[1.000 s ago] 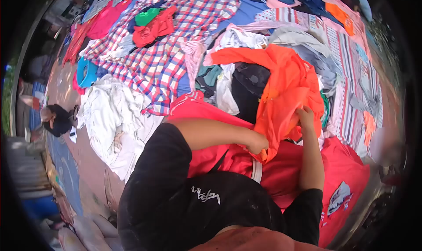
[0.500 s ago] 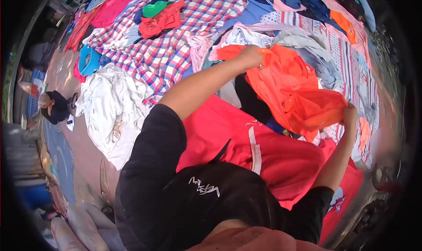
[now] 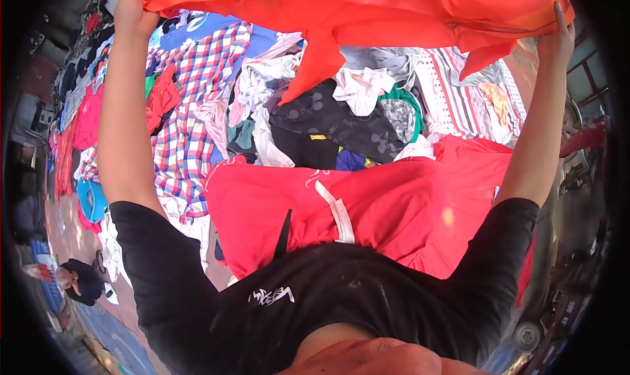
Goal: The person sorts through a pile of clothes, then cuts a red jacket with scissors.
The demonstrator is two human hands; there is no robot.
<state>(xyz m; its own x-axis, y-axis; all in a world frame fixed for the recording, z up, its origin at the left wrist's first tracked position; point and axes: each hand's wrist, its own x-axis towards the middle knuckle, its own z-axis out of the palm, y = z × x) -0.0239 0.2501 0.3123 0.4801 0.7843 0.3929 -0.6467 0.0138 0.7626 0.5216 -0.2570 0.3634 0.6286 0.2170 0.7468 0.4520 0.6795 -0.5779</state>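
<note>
An orange-red garment (image 3: 394,14) is stretched wide across the top of the view between my two raised hands. My left hand (image 3: 136,10) is closed on its left end, and my right hand (image 3: 558,40) grips the right end. One pointed flap of the cloth hangs down near the middle, another near the right. Below it lies a pile with a black patterned garment (image 3: 335,122), a white cloth (image 3: 363,89) and a green-edged piece (image 3: 408,109). Red cloth (image 3: 394,204) with a white stripe spreads in front of my body.
A checkered cloth (image 3: 190,112) lies left of the pile, with a red garment (image 3: 162,99) on it. Striped cloth (image 3: 459,102) is on the right. A turquoise item (image 3: 92,199) lies at the left; a person in black (image 3: 82,282) is at the far left.
Both hands have risen and moved apart, pulling the orange-red garment up and wide. The black patterned garment and green-edged piece beneath it now show.
</note>
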